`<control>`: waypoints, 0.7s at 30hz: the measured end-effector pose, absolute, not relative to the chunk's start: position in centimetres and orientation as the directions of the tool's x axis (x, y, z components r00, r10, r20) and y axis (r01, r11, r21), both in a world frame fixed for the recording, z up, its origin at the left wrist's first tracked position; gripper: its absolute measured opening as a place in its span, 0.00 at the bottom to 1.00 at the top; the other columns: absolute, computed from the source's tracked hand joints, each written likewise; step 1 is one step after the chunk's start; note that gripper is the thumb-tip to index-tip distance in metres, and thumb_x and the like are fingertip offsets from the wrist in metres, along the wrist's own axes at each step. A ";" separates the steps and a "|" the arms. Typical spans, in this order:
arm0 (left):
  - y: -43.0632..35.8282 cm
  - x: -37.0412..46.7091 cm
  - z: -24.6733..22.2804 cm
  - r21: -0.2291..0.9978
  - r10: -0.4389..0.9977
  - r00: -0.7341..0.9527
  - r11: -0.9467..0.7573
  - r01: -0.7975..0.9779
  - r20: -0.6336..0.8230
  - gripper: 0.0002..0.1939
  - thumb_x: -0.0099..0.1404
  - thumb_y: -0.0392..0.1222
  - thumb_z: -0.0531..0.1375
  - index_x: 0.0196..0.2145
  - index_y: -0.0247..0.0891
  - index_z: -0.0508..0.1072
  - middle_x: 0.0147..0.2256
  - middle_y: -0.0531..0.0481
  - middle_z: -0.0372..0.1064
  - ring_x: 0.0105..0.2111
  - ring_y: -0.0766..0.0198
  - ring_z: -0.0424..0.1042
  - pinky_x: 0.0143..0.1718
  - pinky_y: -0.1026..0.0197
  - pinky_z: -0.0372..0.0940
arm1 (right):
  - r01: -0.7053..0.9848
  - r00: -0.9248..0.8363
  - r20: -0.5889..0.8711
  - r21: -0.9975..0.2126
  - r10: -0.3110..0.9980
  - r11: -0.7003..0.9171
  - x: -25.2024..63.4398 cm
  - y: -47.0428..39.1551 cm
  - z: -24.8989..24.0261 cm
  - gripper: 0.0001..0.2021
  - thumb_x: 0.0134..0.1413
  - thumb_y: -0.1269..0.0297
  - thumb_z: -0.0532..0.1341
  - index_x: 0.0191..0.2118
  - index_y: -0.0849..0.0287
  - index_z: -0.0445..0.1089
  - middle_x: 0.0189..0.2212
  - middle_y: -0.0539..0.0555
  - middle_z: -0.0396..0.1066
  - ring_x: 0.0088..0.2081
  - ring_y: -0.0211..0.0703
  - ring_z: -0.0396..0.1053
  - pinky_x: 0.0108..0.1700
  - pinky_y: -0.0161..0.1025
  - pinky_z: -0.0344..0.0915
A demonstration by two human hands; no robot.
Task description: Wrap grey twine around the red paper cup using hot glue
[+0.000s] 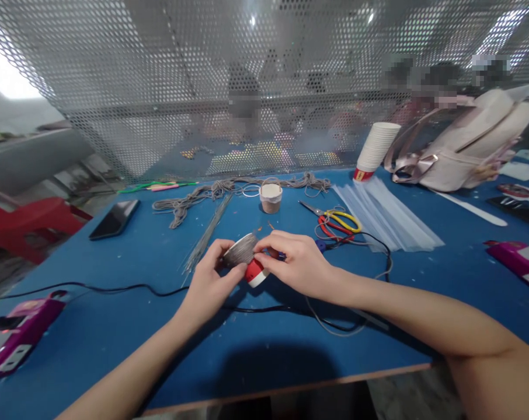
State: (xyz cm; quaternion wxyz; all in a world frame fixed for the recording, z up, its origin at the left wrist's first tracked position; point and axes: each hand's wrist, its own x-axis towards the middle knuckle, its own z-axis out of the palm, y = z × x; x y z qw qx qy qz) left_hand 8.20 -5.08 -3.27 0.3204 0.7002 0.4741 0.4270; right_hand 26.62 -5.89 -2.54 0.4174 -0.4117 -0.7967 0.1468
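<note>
A paper cup [256,274] with a red band and white base is tilted above the blue table, its upper part wrapped in grey cord [242,251]. My left hand [214,274] is closed around the wrapped part, thumb in front. On the cup's right side, my right hand [293,259] pinches the cord with thumb and forefinger against the wrapping. Behind that hand shows part of a blue tool [320,245] with a black cable; its kind is hidden. Beyond the cup stands a small brown tub [271,201] with a white top.
Red-and-yellow-handled pliers [334,223] and translucent strips [385,216] lie to the right. Stacked paper cups [377,149] and a backpack [466,146] stand behind. Grey cord bundles [221,189], thin wires [209,233] and a phone [114,219] lie leftward. Purple power strips [25,332] flank the table.
</note>
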 end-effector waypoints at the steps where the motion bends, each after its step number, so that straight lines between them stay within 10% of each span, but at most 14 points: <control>1: -5.1 8.2 -3.2 0.862 0.942 0.188 -0.332 0.383 0.279 0.08 0.52 0.40 0.60 0.32 0.39 0.68 0.28 0.55 0.66 0.27 0.65 0.66 0.29 0.63 0.62 | 0.527 -0.306 0.536 -0.593 0.787 0.609 26.6 -5.9 -2.6 0.05 0.56 0.70 0.60 0.35 0.59 0.73 0.29 0.51 0.72 0.29 0.35 0.65 0.34 0.32 0.59; 21: -5.6 7.9 -3.5 0.736 0.868 0.236 -0.495 0.461 0.437 0.08 0.55 0.40 0.57 0.35 0.40 0.69 0.31 0.51 0.68 0.31 0.62 0.66 0.34 0.59 0.64 | 0.552 -0.265 0.488 -0.630 0.832 0.546 26.5 -6.6 -2.6 0.03 0.51 0.68 0.63 0.28 0.59 0.70 0.22 0.46 0.67 0.22 0.32 0.58 0.27 0.31 0.51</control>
